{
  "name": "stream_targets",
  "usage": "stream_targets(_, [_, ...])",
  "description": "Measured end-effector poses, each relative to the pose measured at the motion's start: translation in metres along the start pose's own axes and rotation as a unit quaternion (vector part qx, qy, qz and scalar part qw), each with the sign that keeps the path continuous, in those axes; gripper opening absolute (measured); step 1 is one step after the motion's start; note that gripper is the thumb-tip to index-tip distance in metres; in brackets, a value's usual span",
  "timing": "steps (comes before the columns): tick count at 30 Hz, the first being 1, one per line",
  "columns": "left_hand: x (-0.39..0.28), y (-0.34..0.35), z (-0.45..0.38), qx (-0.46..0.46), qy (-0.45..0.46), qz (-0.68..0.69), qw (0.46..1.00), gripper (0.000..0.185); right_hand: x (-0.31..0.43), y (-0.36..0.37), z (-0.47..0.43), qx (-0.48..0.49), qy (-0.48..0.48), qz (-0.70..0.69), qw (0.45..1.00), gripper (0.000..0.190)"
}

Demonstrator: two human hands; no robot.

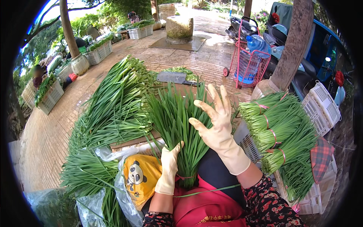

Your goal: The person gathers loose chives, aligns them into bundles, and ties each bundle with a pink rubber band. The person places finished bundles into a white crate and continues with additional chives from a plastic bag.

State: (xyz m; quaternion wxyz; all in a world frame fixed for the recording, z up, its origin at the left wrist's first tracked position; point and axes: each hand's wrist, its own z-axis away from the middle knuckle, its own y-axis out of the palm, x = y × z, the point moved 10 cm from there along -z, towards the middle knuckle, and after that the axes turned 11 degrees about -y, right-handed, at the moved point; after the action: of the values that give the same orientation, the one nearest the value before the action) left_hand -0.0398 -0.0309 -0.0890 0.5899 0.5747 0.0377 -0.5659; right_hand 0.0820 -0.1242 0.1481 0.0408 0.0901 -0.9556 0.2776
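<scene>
Upright against the red apron (204,207) stands a bunch of garlic chives (178,124), its lower end tied with a pinkish band (185,178). My left hand (170,166), in a cream rubber glove, grips this bunch from the left. Beside its leaf tips on the right, my right hand (218,129) is raised in a matching stained glove, fingers spread and holding nothing. One loose leaf (208,190) lies across the apron. A large heap of loose chives (122,96) covers the low table's left side. Behind the bunch, a cleaver (171,77) rests flat near cut stalk ends (181,69).
Several tied chive bundles (276,130) lie on white plastic crates (246,139) at right. Left are a yellow panda-print bag (141,176) and more chives (90,170). Farther off stand a wooden post (295,45), a red cart (252,59) with water bottles, scooters (244,28) and a person (38,76).
</scene>
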Motion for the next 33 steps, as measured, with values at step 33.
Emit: stream_targets(33, [0.011,0.007,0.000,-0.015,-0.011,-0.069,0.997,0.022,-0.094,0.024,-0.005,0.192,-0.152,0.295,0.924,0.033])
